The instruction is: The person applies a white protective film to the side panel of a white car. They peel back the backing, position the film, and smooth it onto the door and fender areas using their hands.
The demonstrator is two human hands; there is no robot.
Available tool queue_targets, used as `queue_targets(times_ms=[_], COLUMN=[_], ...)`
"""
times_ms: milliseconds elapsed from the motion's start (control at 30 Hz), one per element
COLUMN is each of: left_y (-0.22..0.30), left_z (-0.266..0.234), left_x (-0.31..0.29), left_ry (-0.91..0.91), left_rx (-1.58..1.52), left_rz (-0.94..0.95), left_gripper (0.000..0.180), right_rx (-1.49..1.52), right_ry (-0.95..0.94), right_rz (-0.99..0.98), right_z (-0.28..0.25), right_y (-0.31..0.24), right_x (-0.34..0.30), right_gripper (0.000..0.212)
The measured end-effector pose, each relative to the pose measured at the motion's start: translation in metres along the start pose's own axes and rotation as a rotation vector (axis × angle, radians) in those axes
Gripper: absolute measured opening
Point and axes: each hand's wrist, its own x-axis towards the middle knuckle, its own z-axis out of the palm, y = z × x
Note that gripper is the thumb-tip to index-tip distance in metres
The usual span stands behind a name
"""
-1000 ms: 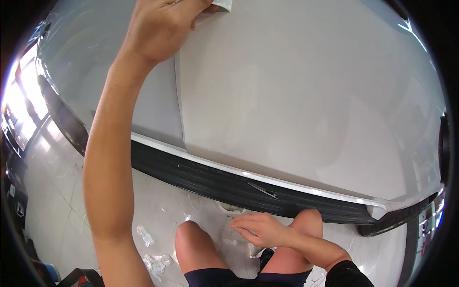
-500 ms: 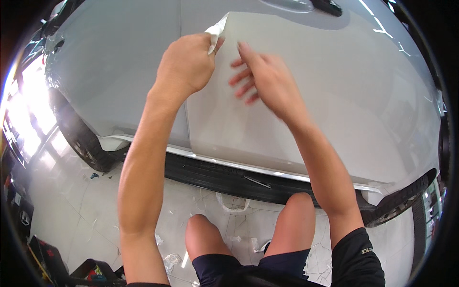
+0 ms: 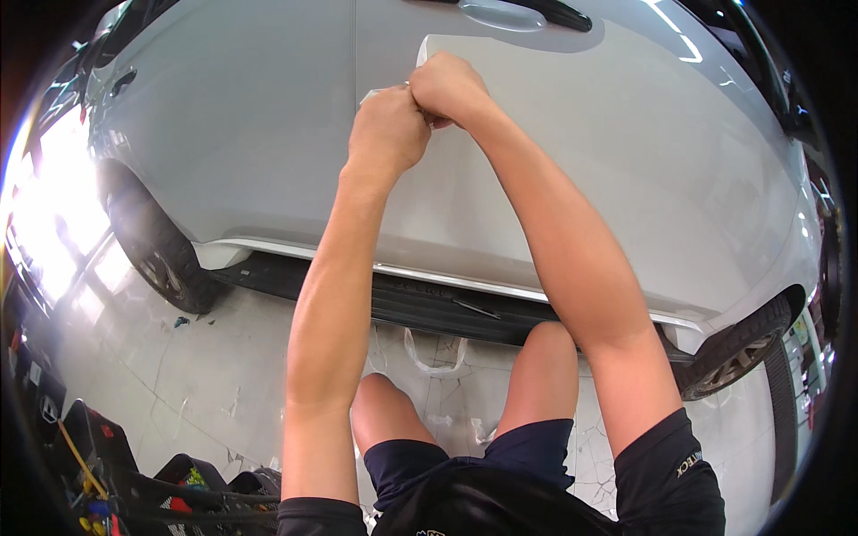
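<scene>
In front of me is the side of a silver-grey car (image 3: 232, 134), with a paler film (image 3: 424, 48) over much of the door right of the vertical seam. The film's upper left corner is lifted and bunched. My left hand (image 3: 387, 129) is closed on this loose edge beside the seam; a bit of white pokes out by its knuckles. Right against it, slightly higher, my right hand (image 3: 450, 87) is closed too, at the same loose edge. Its fingertips are hidden, but the film runs into its grip.
Above is a dark door handle (image 3: 565, 16). Along the sill runs a black running board (image 3: 349, 290), bearing a slim metallic tool (image 3: 476, 309). A white strip loop (image 3: 435, 366) and scraps lie on the tiles. Black bins with tools (image 3: 188, 473) stand lower left; wheels (image 3: 165, 259) flank the car.
My right hand, open and apart from the film before, has moved up and left and closed beside my left hand. The left hand has shifted a little right and lower.
</scene>
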Motion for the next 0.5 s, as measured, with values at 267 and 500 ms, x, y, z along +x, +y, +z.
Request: queue_targets(times_ms=[267, 500], left_y=[0.012, 0.016], left_z=[0.020, 0.032], left_x=[-0.026, -0.046], left_ry=[0.127, 0.132], left_rx=[-0.117, -0.115], left_rz=[-0.017, 0.051], left_gripper=[0.008, 0.011], right_rx=[-0.311, -0.362], right_ry=[0.241, 0.326], right_rz=[-0.362, -0.464], right_z=[0.020, 0.017], right_y=[0.040, 0.048], right_x=[-0.001, -0.037], right_gripper=[0.009, 0.011])
